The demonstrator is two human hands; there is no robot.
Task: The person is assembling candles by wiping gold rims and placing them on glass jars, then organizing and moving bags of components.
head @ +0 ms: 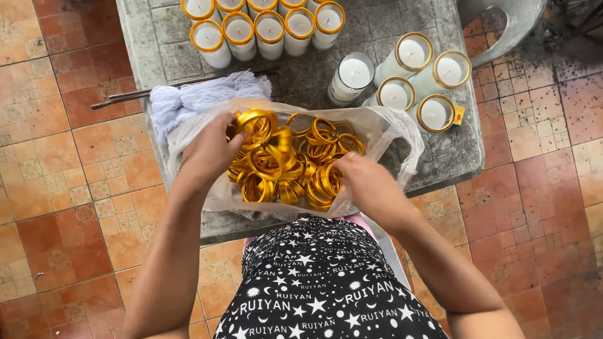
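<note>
Grey stone table (458, 150), bag of gold rings (383, 125), white candles (270, 28), white string (207, 94)

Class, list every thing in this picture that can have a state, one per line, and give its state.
Clear plastic bag: open, on the grey table.
Gold ring bands: heaped loose inside the bag.
White glass candles: unlit, upright.
Left hand: gripping gold bands.
Right hand: in the bag, on the bands.

Both bare arms reach up from the frame's bottom, left hand (210, 150) and right hand (367, 182) at centre, fingers curled downward.
</note>
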